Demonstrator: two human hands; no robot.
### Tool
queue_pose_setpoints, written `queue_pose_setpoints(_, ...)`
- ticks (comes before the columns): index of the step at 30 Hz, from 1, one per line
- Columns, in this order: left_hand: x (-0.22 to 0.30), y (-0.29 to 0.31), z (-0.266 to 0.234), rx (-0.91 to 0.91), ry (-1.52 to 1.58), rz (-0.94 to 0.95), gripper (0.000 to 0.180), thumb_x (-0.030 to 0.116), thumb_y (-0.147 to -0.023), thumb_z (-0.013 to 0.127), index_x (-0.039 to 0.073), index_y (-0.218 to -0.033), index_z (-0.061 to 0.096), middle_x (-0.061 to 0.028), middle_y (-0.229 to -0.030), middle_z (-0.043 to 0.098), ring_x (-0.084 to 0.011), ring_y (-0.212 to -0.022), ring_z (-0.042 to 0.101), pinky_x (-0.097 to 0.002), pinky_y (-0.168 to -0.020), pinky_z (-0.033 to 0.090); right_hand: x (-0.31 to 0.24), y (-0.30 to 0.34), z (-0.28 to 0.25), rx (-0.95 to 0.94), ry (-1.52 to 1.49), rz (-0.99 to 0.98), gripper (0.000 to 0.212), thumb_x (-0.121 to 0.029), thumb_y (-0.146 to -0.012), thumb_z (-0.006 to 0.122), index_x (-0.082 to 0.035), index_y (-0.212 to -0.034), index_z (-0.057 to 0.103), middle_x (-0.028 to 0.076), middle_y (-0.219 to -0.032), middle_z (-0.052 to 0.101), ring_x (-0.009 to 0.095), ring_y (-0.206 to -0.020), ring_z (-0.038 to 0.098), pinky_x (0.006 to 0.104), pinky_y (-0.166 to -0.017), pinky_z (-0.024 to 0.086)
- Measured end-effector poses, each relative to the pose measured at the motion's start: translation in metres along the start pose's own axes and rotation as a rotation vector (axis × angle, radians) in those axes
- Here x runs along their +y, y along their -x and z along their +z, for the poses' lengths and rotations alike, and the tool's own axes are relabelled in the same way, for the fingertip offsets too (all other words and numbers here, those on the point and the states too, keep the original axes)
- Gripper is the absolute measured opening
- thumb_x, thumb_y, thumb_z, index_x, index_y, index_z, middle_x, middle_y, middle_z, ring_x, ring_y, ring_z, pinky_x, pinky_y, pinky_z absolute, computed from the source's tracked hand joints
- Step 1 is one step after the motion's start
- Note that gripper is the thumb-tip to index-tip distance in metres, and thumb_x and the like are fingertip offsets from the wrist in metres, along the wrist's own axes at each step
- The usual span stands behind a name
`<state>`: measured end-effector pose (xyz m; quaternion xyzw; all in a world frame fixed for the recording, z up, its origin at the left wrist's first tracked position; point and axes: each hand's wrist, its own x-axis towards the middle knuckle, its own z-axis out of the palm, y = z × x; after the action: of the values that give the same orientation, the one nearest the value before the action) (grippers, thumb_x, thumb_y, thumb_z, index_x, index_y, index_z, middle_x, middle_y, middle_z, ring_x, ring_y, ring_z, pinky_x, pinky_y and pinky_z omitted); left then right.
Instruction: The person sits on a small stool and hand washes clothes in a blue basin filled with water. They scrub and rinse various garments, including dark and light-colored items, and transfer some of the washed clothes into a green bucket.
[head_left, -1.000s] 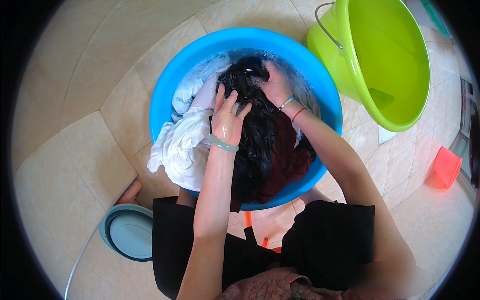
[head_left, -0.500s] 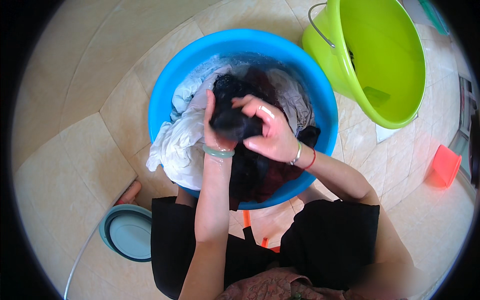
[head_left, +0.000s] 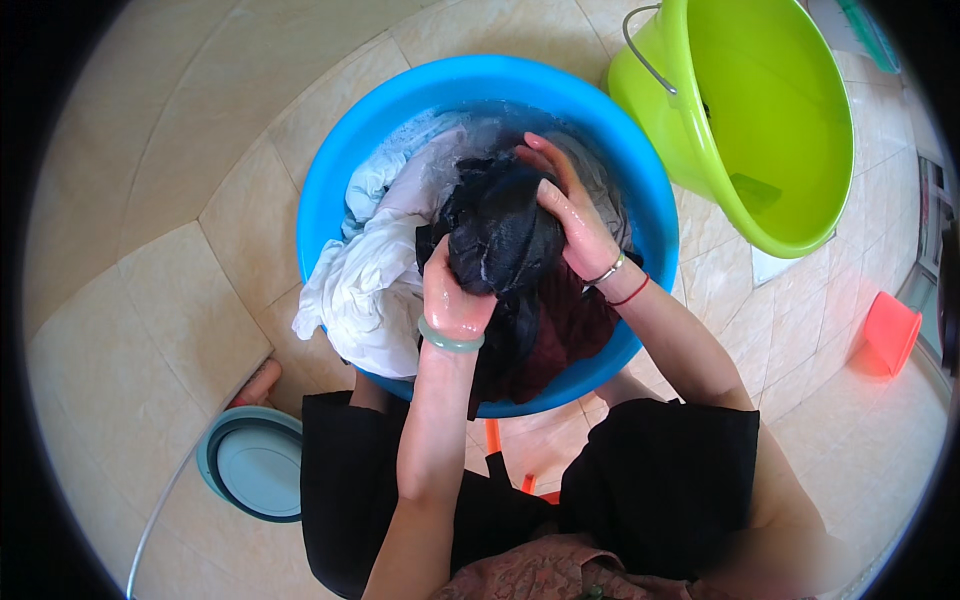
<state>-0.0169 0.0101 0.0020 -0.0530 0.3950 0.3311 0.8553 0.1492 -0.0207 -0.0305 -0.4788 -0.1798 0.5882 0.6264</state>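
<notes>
Mostly beyond left grip [head_left: 458, 300], black cloth [head_left: 505, 230]

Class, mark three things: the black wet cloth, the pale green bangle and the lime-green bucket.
Black wet cloth [head_left: 505, 240], head view: middle of its bunched bulk.
Pale green bangle [head_left: 452, 343], head view: front of its band.
Lime-green bucket [head_left: 655, 125], head view: outer wall.

Head feed, I've got the left hand [head_left: 456, 295] gripping bunched wet black cloth [head_left: 505, 235], right hand [head_left: 582, 222] cupped against its right side, fingers extended. Blue basin [head_left: 490, 70] beneath: I see water, white garment [head_left: 365, 305] over left rim, maroon cloth [head_left: 578, 320] near side. Green bucket [head_left: 655, 120] upper right, red container [head_left: 890, 335] far right.
</notes>
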Motion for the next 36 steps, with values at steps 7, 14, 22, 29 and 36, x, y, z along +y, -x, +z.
queue_pose_setpoints(7,0.003,-0.004,0.013,-0.184,-0.017,-0.121,0.056,0.051,-0.101,0.04,0.006,-0.132,0.053,-0.0096,-0.128,0.06,-0.0228,-0.117,0.059,-0.0387,-0.101,0.047,-0.013,-0.002,0.017,-0.137,-0.024,0.114,0.032,-0.018,-0.09,0.068,-0.006,-0.119,0.061,0.003,-0.114,0.059,0.014,-0.109,0.054,0.0271,-0.098,0.04)
queue_pose_setpoints(14,-0.006,0.006,0.02,0.022,-0.06,0.005,0.061,0.06,-0.099,0.036,0.014,-0.139,0.045,-0.0077,-0.136,0.053,-0.0248,-0.125,0.051,-0.0476,-0.103,0.042,-0.028,0.002,0.032,0.104,0.492,-0.464,0.02,0.0,-0.077,0.072,-0.002,-0.085,0.055,0.005,-0.085,0.059,0.013,-0.081,0.056,0.0267,-0.077,0.046)
queue_pose_setpoints(22,-0.016,0.016,0.048,-0.043,-0.146,0.101,0.049,0.046,-0.096,0.054,0.014,-0.133,0.049,-0.0046,-0.129,0.055,-0.0209,-0.119,0.053,-0.0384,-0.1,0.043,-0.045,0.019,0.043,0.121,-0.001,-0.072,0.021,-0.005,-0.089,0.06,-0.003,-0.109,0.063,0.004,-0.106,0.064,0.013,-0.1,0.059,0.0268,-0.093,0.045)
queue_pose_setpoints(29,-0.012,0.011,0.038,0.09,-0.278,0.505,0.03,0.014,-0.091,0.061,0.009,-0.12,0.053,-0.0064,-0.11,0.058,-0.0179,-0.102,0.059,-0.0322,-0.09,0.049,-0.043,0.029,0.042,-0.217,0.524,-0.487,0.057,-0.021,-0.072,0.081,-0.007,-0.122,0.058,0.011,-0.129,0.054,0.031,-0.129,0.045,0.0419,-0.11,0.032)
queue_pose_setpoints(36,-0.023,0.023,0.073,0.142,-0.339,0.632,0.04,-0.004,-0.083,0.065,0.006,-0.12,0.053,-0.0082,-0.117,0.058,-0.0197,-0.106,0.057,-0.033,-0.096,0.046,-0.033,0.031,0.049,0.079,-0.26,-0.103,0.033,-0.021,-0.091,0.067,-0.005,-0.118,0.057,0.007,-0.113,0.061,0.017,-0.107,0.059,0.0302,-0.096,0.045)
